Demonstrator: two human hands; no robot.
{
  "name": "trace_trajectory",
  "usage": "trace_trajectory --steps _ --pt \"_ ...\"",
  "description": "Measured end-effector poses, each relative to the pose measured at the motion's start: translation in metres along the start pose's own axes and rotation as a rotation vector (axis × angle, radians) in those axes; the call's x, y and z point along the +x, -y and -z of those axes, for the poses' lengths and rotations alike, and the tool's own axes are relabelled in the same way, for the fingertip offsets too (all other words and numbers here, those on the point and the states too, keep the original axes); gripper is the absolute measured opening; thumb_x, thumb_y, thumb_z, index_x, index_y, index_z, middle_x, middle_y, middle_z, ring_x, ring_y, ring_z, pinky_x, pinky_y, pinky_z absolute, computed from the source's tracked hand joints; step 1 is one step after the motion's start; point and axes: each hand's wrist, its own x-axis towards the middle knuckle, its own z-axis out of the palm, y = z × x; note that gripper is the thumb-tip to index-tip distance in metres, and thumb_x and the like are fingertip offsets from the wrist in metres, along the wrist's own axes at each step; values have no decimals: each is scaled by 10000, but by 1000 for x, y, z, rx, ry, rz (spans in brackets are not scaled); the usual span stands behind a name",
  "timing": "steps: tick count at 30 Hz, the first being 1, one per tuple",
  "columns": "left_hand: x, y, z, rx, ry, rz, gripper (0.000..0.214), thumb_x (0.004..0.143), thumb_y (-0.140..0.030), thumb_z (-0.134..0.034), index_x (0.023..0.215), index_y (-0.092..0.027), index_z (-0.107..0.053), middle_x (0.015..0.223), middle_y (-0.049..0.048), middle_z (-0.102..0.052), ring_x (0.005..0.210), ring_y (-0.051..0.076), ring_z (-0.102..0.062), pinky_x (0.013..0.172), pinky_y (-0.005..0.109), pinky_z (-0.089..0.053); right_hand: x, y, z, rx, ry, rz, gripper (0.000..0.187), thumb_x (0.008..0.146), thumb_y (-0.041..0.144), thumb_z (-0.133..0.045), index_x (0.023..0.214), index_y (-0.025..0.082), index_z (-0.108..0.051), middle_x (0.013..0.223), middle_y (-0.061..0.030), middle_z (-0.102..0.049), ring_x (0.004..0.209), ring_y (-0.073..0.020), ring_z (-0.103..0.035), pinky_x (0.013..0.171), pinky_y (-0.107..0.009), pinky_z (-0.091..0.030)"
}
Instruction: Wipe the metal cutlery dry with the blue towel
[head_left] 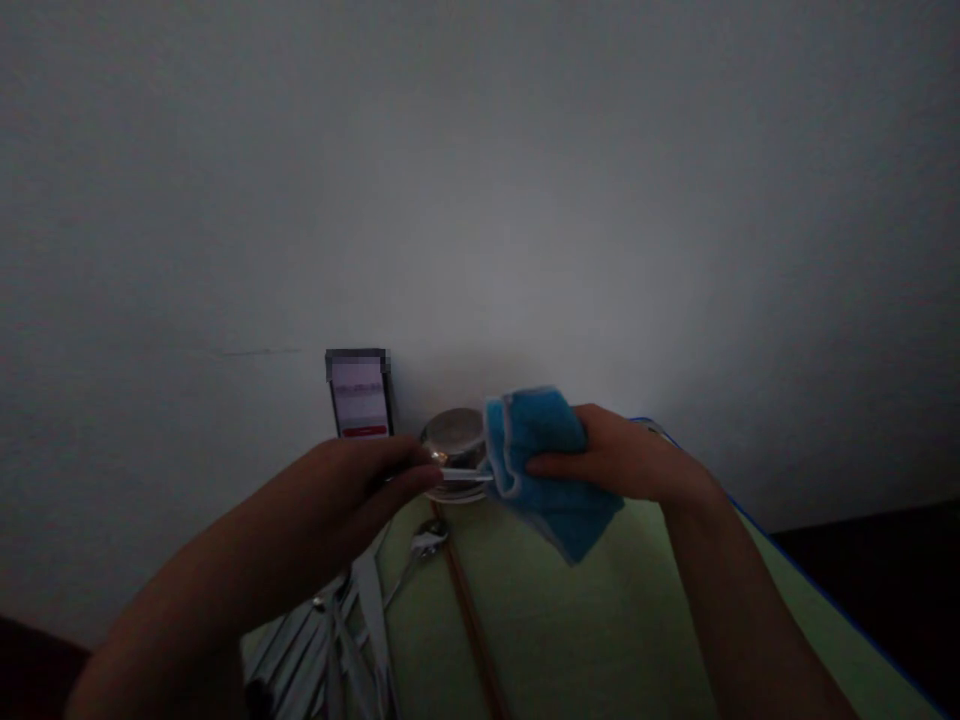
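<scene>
The fingertips of my left hand (382,480) pinch the end of a thin, shiny metal utensil handle (465,475). Its other end disappears into a folded blue cloth (551,450) with pale edging, so I cannot tell what kind of utensil it is. My right hand (619,455) grips this cloth from the right, thumb on the near side. Just behind the handle, a round metal bowl (454,430) is partly covered by the cloth and my left fingers. Below my hands lie a spoon (429,538) and brown chopsticks (472,620).
Several metal utensils (322,650) lie in a pile at the table's near left, partly under my left forearm. A phone (361,395) leans against the grey wall (525,200). The green tabletop (600,620) has a blue edge on the right.
</scene>
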Motion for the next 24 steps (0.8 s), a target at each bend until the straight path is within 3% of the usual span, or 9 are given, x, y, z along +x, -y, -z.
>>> trace_trajectory --steps 3,5,9,12,17,20,24 --pt "-3 -5 3 40 -119 28 359 839 -479 -410 847 -212 -651 736 16 -686 619 176 -617 566 256 -455 0 -2 5 112 -146 -2 306 721 411 -629 931 192 -668 924 -34 -715 833 -227 -660 690 -313 -506" --pt "-6 -5 2 35 -136 15 346 851 -456 -404 880 -213 -648 752 15 -689 627 172 -616 577 248 -459 1 -2 6 71 -288 14 282 724 394 -628 896 176 -675 894 -47 -716 824 -235 -658 699 -335 -504" --pt "-15 -1 -2 -72 24 -42 279 872 -377 -418 984 -248 -639 787 -14 -697 654 140 -613 598 197 -460 5 2 4 -37 -623 45 255 716 369 -638 833 146 -678 823 -61 -714 759 -230 -655 671 -343 -492" --pt "-19 -5 1 -139 174 -67 254 888 -345 -417 983 -268 -640 765 -31 -697 642 120 -611 582 174 -451 7 6 4 -43 -799 71 260 696 383 -653 746 128 -666 730 -57 -704 675 -213 -642 601 -316 -479" --pt "-12 -13 1 -165 218 -89 203 826 -364 -536 959 -261 -650 836 -20 -691 731 137 -623 627 191 -463 12 9 -4 67 -1020 137 273 689 400 -655 723 129 -658 728 -59 -703 672 -201 -631 645 -325 -487" --pt "1 -9 -8 -196 228 -95 168 838 -329 -515 857 -219 -641 776 -15 -674 673 126 -610 547 174 -443 23 4 -16 266 -1118 169 282 699 408 -644 800 146 -669 831 -62 -711 778 -195 -640 762 -336 -486" --pt "20 -3 -22 -244 161 -82 232 861 -342 -454 805 -187 -618 728 -15 -664 547 98 -571 493 174 -425 42 -5 -32 817 -1054 171 303 711 386 -630 926 172 -642 1016 -52 -686 937 -177 -629 842 -337 -486"
